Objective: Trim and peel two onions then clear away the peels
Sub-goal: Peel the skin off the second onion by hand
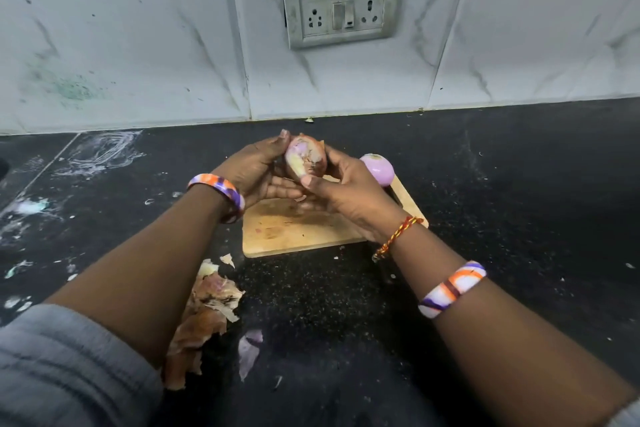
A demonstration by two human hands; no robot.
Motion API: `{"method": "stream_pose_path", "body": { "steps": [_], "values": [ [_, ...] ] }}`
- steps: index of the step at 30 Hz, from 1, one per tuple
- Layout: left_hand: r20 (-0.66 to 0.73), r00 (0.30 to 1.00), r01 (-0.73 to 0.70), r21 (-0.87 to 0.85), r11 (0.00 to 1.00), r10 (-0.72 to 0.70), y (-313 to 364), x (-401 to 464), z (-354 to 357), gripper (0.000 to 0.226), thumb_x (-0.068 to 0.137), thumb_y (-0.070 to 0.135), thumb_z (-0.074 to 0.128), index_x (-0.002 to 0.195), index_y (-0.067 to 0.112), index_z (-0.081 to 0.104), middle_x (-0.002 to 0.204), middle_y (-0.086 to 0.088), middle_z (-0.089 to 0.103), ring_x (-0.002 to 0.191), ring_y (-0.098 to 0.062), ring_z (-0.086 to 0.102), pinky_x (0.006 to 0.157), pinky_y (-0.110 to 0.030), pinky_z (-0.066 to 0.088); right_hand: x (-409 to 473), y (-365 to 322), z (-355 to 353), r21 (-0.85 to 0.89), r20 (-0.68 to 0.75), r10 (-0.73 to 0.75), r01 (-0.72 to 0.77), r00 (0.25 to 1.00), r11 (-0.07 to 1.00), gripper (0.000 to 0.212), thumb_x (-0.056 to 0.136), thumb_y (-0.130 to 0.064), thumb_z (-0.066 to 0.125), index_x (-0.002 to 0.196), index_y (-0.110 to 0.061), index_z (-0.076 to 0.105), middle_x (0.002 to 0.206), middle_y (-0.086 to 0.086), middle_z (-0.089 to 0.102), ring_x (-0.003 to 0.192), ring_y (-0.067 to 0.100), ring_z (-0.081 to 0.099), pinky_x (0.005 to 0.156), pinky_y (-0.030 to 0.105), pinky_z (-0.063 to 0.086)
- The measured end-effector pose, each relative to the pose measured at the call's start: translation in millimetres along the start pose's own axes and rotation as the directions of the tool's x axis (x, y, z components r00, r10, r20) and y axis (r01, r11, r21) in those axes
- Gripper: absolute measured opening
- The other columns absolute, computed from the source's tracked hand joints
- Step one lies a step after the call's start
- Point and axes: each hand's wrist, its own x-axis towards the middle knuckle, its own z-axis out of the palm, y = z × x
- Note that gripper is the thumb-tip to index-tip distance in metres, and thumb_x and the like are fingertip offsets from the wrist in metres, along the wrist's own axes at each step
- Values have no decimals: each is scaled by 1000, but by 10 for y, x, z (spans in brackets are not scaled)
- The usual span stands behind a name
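Onion peels (204, 308) heap on the dark counter, clear of the wooden board (294, 229). Above it, the left hand (252, 173) cradles a half-skinned onion (306, 159) while the right hand (346, 191) pinches its loosened skin; a peeled onion (379, 168) waits at the board's far right corner.

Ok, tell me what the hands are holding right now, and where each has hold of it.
A half-peeled onion, above the cutting board. Left hand cups its left side; right hand grips its right side and lower end.
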Motion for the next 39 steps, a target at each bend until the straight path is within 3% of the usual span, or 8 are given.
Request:
{"method": "stream_pose_path", "body": {
  "steps": [4, 7, 11, 16, 22, 26, 33, 39],
  "values": [
    [-95, 989, -71, 376, 924, 115, 57, 50, -54, 19, 96, 29, 43, 109, 24, 56, 108, -6, 62, 55, -11, 69, 38, -18, 48, 74, 12, -7, 182, -41, 66, -58, 997, 982, 48, 91, 2, 52, 137, -8, 42, 123, 15, 56, 76, 23, 65, 64, 32, 57],
    [-30, 969, -184, 580, 794, 246, 128, 91, -158, 40, 90, 14, 55, 127, 26, 52, 122, 3, 56, 87, -13, 65, 54, -21, 54, 116, 18, -31, 96, -56, 104, -99, 993, 991, 40, 95, -11, 49, 134, -13, 43, 123, 15, 58, 75, 24, 65, 64, 35, 56],
    [55, 955, -256, 650, 715, 293, 151, 73, -117, 37, 85, 12, 61, 121, 19, 59, 106, -2, 64, 79, -10, 65, 63, -22, 57, 185, 46, -19, 84, -14, 121, -120, 993, 989, 26, 97, -25, 44, 122, -19, 48, 99, 9, 63, 74, 26, 64, 73, 41, 53],
    [87, 904, -330, 763, 556, 418, 195, 86, -119, 30, 81, 17, 67, 112, 15, 66, 89, -10, 71, 73, -20, 68, 64, -29, 59, 265, 40, -9, 224, -88, 126, -103, 988, 969, 11, 95, -28, 48, 94, -19, 55, 92, 7, 61, 74, 21, 64, 61, 35, 57],
    [139, 807, -433, 800, 415, 574, 300, 177, -76, 13, 80, 8, 67, 91, 3, 73, 82, -11, 71, 55, 0, 60, 62, -24, 53, 344, -26, -50, 219, -135, 135, -103, 982, 970, 11, 91, -32, 55, 91, -22, 58, 96, 7, 62, 78, 20, 63, 50, 28, 57],
    [141, 797, -411, 839, 357, 588, 310, 184, -49, 15, 85, 7, 59, 89, -3, 70, 81, -16, 69, 66, -23, 61, 68, -35, 53, 356, -69, -86, 217, -102, 112, -88, 988, 972, 9, 92, -27, 54, 92, -19, 58, 93, 6, 61, 78, 21, 62, 51, 27, 56],
    [-111, 860, -191, 835, 515, 498, 239, 252, -105, 26, 92, 11, 46, 70, 1, 56, 63, -11, 58, 53, -12, 59, 62, -26, 46, 267, -193, -183, 405, 99, 38, -75, 994, 911, 23, 88, -16, 53, 109, -7, 56, 116, 15, 57, 97, 29, 61, 71, 36, 58],
    [-69, 946, -219, 588, 779, 318, 300, 121, -191, 22, 79, -12, 58, 67, 6, 61, 58, 1, 67, 52, -5, 62, 61, -21, 56, 155, -291, -290, 436, 124, 0, -55, 992, 898, 32, 71, -12, 56, 103, -9, 58, 115, 12, 57, 99, 33, 60, 77, 46, 54]
  ]
}}
